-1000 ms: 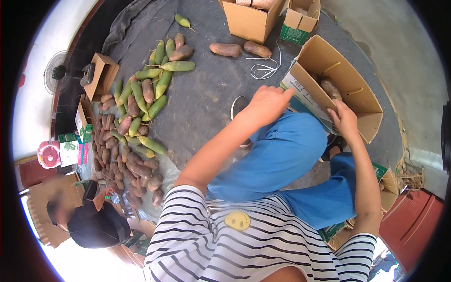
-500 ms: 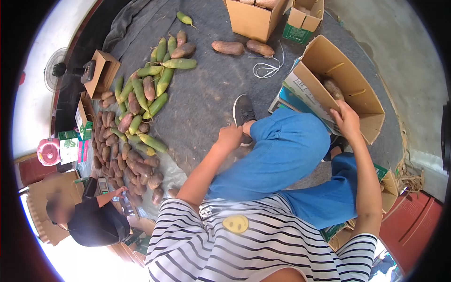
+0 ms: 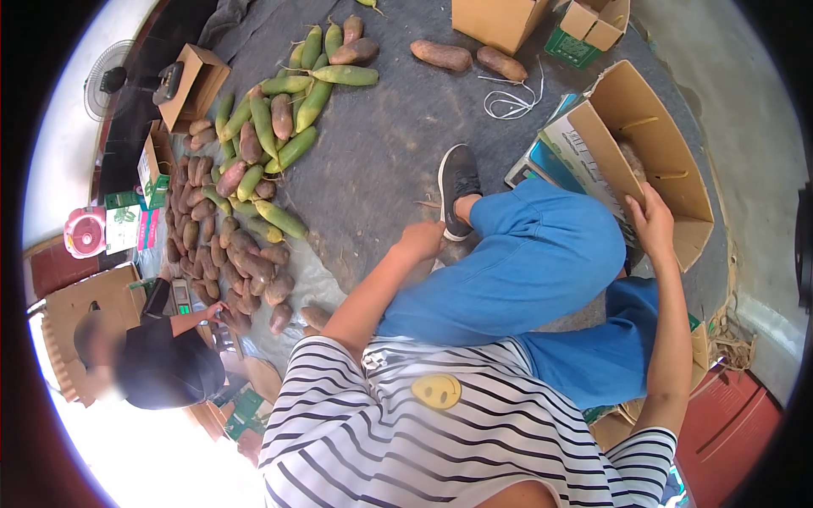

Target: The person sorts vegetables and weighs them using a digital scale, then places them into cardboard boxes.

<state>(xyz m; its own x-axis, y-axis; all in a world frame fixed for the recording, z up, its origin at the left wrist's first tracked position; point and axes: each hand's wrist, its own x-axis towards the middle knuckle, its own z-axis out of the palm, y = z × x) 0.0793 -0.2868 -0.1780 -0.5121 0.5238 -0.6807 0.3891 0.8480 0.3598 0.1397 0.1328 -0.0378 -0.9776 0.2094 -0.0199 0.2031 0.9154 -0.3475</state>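
Note:
My right hand (image 3: 654,224) grips the near rim of an open cardboard box (image 3: 669,127), its fingers bent over the edge. Inside the box a brown radish (image 3: 631,159) is partly visible. The box rests on a blue scale (image 3: 555,165). My left hand (image 3: 421,240) is closed beside my dark shoe (image 3: 459,182), near the ankle; whatever its fingers hold, if anything, is too small to make out. Beyond the shoe, two brown radishes (image 3: 441,55) lie on the dark floor cloth by a loop of white string (image 3: 511,103).
Green radishes (image 3: 292,151) and a heap of brown ones (image 3: 246,267) cover the floor at left. A co-worker (image 3: 169,360) in dark clothes is at lower left. More boxes (image 3: 495,21) stand at the top; a fan (image 3: 112,80) and a red stool (image 3: 732,432) are farther out.
The view has shifted, so the floor items appear farther left and the box farther right. My right hand stays on the box rim and my left hand stays by the shoe.

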